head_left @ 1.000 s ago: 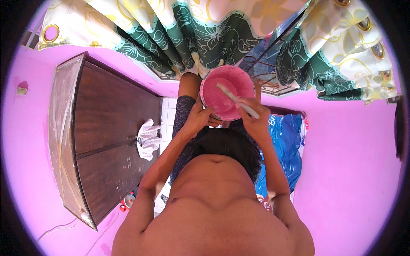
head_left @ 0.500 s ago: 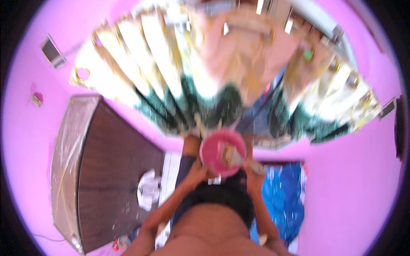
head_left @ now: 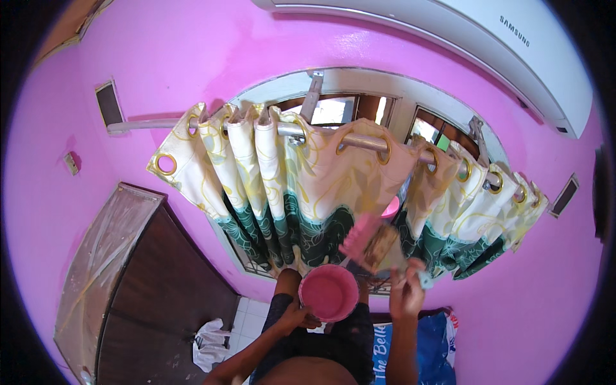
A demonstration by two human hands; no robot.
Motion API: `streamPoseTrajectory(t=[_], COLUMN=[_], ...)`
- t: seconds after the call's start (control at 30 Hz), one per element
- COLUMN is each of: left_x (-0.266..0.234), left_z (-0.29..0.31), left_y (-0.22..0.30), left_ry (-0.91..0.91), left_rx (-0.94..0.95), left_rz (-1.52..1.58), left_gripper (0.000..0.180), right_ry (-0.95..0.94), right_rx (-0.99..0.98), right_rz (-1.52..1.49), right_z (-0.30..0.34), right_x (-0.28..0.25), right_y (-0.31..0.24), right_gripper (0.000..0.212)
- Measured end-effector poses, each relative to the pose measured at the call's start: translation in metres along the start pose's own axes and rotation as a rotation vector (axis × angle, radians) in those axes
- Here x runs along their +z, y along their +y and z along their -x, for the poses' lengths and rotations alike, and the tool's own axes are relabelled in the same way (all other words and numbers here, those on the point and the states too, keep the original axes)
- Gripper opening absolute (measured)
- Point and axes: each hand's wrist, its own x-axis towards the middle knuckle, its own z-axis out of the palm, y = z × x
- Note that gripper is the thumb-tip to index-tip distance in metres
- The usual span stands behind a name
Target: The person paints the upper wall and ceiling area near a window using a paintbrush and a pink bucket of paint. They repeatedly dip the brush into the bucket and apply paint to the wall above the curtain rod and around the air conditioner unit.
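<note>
My left hand (head_left: pixel 297 318) is closed on the rim side of a small pink bucket (head_left: pixel 329 295), held upright in front of my lap with pink paint inside. My right hand (head_left: pixel 407 289) is raised to the right of the bucket. It grips the pale handle of a wide paintbrush (head_left: pixel 380 245), whose bristles are coated in pink and blurred by motion. The brush is apart from the bucket, up in front of the cream and green curtain (head_left: pixel 321 167); whether it touches the cloth I cannot tell.
The curtain hangs by gold rings on a metal rod (head_left: pixel 366 142) before an arched window. A white air conditioner (head_left: pixel 449 29) sits above on the pink wall (head_left: pixel 179 58). Left stands a dark brown cabinet (head_left: pixel 154 282) with a white cloth (head_left: pixel 210 344); a blue printed sheet (head_left: pixel 423 350) lies lower right.
My right hand has lifted the paintbrush out of the bucket, up and to the right. My view has tilted up, bringing the air conditioner and curtain rod into sight. The left hand still holds the bucket.
</note>
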Motion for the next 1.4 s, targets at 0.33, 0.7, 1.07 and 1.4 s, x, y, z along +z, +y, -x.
streamPoseTrajectory(t=[0.33,0.7,1.07,1.4], left_x=[-0.008,-0.022,-0.018,-0.017], left_z=[-0.004,-0.014,0.000,-0.009], left_y=[-0.007,-0.019,-0.010,-0.010], left_ry=[-0.052,-0.101,-0.076,-0.055], left_rx=[0.035,0.099,0.117,0.170], left_rz=[0.049,0.127,0.191,0.127], left_gripper=[0.058,0.071,0.075,0.068], right_ry=[-0.410,-0.367,-0.280,-0.406], right_rx=[-0.455,-0.677,-0.968,-0.827], right_rz=[0.332,0.481,0.593,0.600], right_z=[-0.150,-0.236,-0.214,-0.246], right_x=[0.237,0.331,0.302,0.314], right_y=[0.027,0.087,0.055,0.066], right_gripper=[0.023,0.017,0.011,0.013])
